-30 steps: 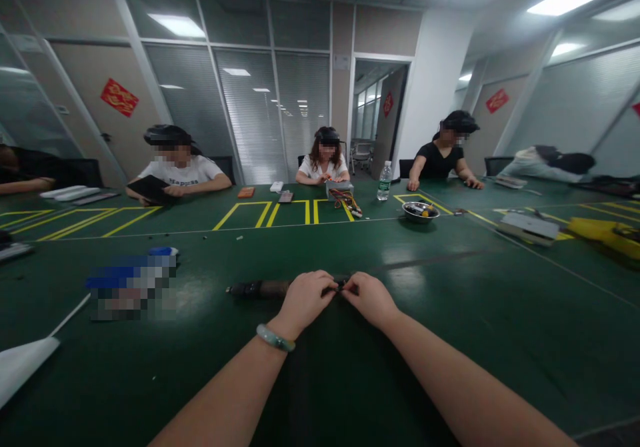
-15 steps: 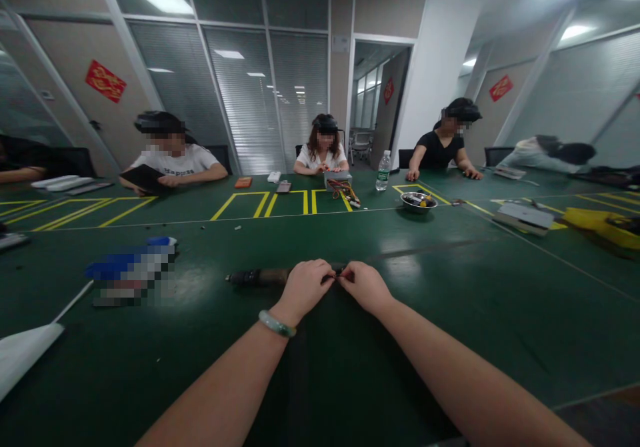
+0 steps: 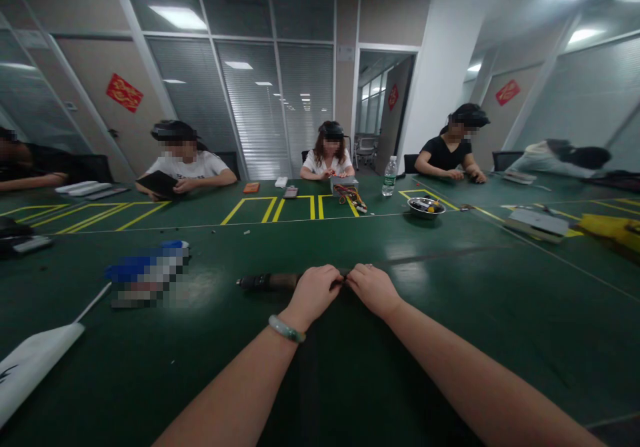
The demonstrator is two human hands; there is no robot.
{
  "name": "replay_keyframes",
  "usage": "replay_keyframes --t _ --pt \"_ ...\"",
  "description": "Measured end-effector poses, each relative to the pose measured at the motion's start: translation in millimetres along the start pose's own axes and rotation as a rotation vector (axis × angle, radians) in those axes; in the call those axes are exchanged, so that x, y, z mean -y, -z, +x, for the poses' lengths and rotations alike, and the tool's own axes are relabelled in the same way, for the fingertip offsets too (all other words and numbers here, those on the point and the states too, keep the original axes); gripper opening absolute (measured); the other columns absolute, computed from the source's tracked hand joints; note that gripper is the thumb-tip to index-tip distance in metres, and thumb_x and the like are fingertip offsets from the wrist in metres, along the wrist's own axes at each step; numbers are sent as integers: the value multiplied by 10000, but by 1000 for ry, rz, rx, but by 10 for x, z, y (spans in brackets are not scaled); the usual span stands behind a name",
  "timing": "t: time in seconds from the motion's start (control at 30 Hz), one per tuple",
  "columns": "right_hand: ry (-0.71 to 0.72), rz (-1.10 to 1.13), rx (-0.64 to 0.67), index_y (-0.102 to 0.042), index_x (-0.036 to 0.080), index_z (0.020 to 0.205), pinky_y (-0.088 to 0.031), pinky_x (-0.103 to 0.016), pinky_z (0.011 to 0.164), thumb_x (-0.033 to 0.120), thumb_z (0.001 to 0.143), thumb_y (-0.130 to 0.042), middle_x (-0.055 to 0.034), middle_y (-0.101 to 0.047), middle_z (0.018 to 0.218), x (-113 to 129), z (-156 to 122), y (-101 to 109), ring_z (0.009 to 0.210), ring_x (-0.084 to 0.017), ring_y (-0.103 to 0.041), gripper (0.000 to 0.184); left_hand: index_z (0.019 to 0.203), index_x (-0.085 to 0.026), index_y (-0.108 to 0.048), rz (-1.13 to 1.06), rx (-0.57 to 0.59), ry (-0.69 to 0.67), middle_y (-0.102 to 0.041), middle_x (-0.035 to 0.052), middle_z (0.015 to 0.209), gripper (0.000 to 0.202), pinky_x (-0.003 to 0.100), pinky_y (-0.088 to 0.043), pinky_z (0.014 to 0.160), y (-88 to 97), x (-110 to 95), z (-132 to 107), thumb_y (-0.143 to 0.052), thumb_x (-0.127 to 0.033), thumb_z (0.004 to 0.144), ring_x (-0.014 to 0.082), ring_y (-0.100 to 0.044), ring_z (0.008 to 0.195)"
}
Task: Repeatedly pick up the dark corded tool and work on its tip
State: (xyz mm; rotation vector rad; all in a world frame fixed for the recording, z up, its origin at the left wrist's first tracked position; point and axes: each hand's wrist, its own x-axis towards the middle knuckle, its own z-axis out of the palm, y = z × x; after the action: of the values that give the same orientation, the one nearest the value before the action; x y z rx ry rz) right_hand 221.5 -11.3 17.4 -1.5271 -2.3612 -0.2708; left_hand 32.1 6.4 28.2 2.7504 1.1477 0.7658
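A dark, slim cylindrical tool that looks like an electric screwdriver (image 3: pixel 270 281) lies crosswise on the green table, its narrow tip to the left. My left hand (image 3: pixel 319 292) rests over the tool's right part, with thumb and fingers closed together. Close beside it, my right hand (image 3: pixel 373 290) has its fingers bent and closed at the tool's right end, almost touching the left fingertips. Whatever sits between the fingertips is too small and covered to make out. The left wrist carries a green-white bangle (image 3: pixel 287 328).
Left of my hands lies a blue and white packet (image 3: pixel 150 270), partly blurred out, and a white flag (image 3: pixel 40 367) on a stick. Farther off are a metal bowl (image 3: pixel 426 208) of small parts, a water bottle (image 3: pixel 389 177) and a grey box with wires (image 3: pixel 345 185). Several people sit opposite.
My fingertips pinched a small thin thing between them before; now the right hand lies flatter over the tool's end. The view has shifted slightly. A person at right has drawn their hands together.
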Motion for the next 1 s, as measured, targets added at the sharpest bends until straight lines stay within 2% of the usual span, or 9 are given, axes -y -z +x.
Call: replay_keyframes --t 0.17,0.27,0.4,0.5,0.63,0.7,0.83,0.93,1.0 --pt "99 7 -69 -682 201 1045 -384 -360 925 189 939 -523 -76 -635 1119 -45 21 -72 982 -240 -526 191 927 -200 -626 11 3 -28 -642 15 986 87 332 -451 860 18 4 -9 -619 -179 843 186 -599 923" --pt "122 43 -50 -650 203 1147 -393 -346 898 163 947 -486 -54 -650 1121 -71 52 -115 961 -231 -534 262 936 -198 -619 9 -9 -33 -639 16 999 93 326 -452 875 30 8 -17 -614 -180 845 182 -596 939" --pt "105 101 11 -667 201 1062 -394 -331 868 117 928 -457 -44 -665 1016 -75 96 -90 907 -212 -544 263 976 -216 -618 38 -5 -18 -602 24 1147 124 348 -448 917 51 -5 -30 -589 -184 860 190 -589 1007" --pt "105 117 32 -669 175 949 -386 -337 869 84 903 -442 -60 -651 951 -61 118 -72 889 -211 -537 249 1034 -237 -605 61 -20 -5 -529 30 1293 170 391 -404 1006 73 -24 -37 -590 -215 867 207 -550 1116" --pt "112 71 14 -642 155 942 -374 -348 878 78 891 -447 -78 -620 917 -51 139 -121 887 -222 -526 215 1192 -253 -536 52 -56 -22 -501 40 1347 334 439 -258 1135 140 -56 -65 -605 -282 867 222 -427 1283" --pt "96 45 12 -637 160 933 -371 -348 882 101 902 -453 -83 -614 922 -99 153 -147 891 -225 -527 196 1219 -257 -528 28 -60 -54 -512 38 1342 328 426 -264 1132 196 -71 -92 -560 -282 894 210 -424 1288" --pt "-15 -21 28 -650 174 935 -379 -345 874 147 911 -482 -85 -626 940 -462 116 -129 910 -231 -546 172 1172 -252 -573 -37 -43 -104 -587 31 1227 274 379 -388 1027 291 -80 -141 -484 -208 917 188 -527 1158" --pt "-175 -112 56 -660 175 938 -388 -347 866 156 914 -476 -103 -635 970 -998 -92 -44 915 -232 -568 186 1116 -236 -604 -62 -8 -117 -619 33 1145 231 355 -429 964 286 -57 -151 -491 -216 916 189 -561 1090" --pt "-291 -171 83 -670 163 957 -397 -351 834 164 922 -453 -137 -634 998 -1436 -366 40 895 -233 -586 220 1124 -237 -601 -67 18 -113 -619 30 1144 226 348 -440 947 243 -27 -151 -506 -265 920 192 -564 1086"
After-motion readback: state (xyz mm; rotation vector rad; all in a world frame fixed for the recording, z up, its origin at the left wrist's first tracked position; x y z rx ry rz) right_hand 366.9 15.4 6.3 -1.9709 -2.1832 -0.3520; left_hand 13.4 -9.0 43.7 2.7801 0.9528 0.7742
